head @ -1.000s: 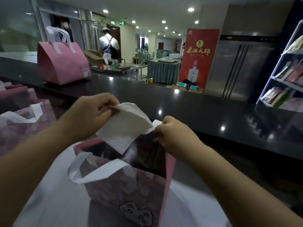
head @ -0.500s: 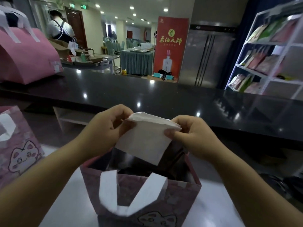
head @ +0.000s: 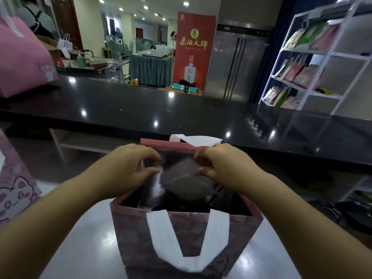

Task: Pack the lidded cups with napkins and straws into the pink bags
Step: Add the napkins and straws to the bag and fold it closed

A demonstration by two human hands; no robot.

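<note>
Left hand: the left hand point(head: 128, 168) hangs over the bag's mouth with its fingers curled. Thumb and forefinger appear to pinch the napkin's left edge, though blur softens the contact.
Right hand: the right hand point(head: 220, 168) mirrors it with curled fingers and seems to nip the napkin's right edge.
Napkin: the napkin point(head: 184, 181) is stretched between the two hands, just inside the bag's mouth, and is smeared grey by motion. It is likely almost weightless, limp and easy to crumple or tear, so a light pinch at the edges should suit it.
Pink bag: the pink bag point(head: 132, 228) stands upright and open on the worktop, directly below the hands. Its walls look thin and foldable, so they will probably buckle if leaned on.
Handles: the front white handle point(head: 187, 250) droops down the near wall and the rear handle point(head: 193, 138) lies over the far rim. These loops are the natural places to lift from.
Inside the bag: the interior is dark, and whether a lidded cup sits there cannot be told.
Worktop: the pale glossy worktop point(head: 66, 248) carries the bag.
Beyond: a second cat-printed bag point(head: 16, 188) stands at the left edge. Another pink bag point(head: 22, 57) stands on the raised black worktop point(head: 181, 109).
</note>
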